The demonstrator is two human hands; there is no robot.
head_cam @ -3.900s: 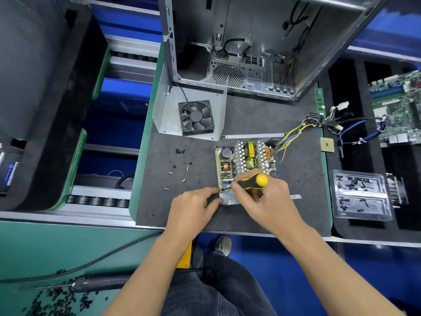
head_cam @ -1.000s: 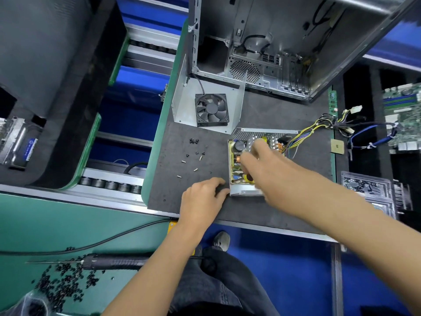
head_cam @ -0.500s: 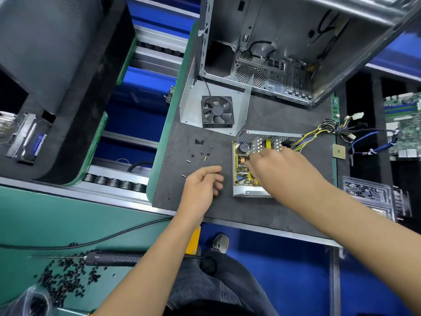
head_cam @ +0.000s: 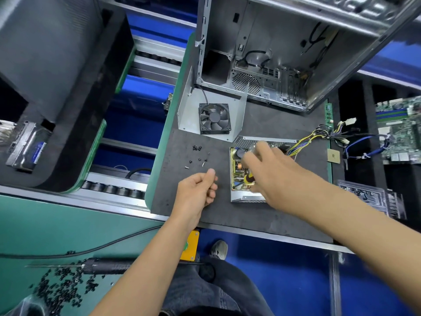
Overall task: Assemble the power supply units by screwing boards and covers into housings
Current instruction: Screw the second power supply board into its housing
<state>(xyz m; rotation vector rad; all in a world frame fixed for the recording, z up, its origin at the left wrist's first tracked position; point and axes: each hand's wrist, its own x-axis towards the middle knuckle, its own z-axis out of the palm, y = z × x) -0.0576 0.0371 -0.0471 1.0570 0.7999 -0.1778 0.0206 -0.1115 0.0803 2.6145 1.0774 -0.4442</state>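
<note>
We risk knocking the circuit board (head_cam: pixel 239 172) askew in its open housing (head_cam: pixel 247 198) on the worktop (head_cam: pixel 262 124), or dropping a screw among the components. Our right hand (head_cam: pixel 266 172) lies over the board, its grip hidden. Our left hand (head_cam: pixel 198 190) hovers beside it, loosely curled, thumb on forefinger, contents unclear.

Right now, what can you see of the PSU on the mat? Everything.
The PSU is an open grey metal housing with no cover, lying flat on the dark mat. A yellowish board with a capacitor and copper coil sits inside; a perforated wall stands at its far side. Yellow and black wires run out to the right. The right hand is over the board, blurred.
</note>
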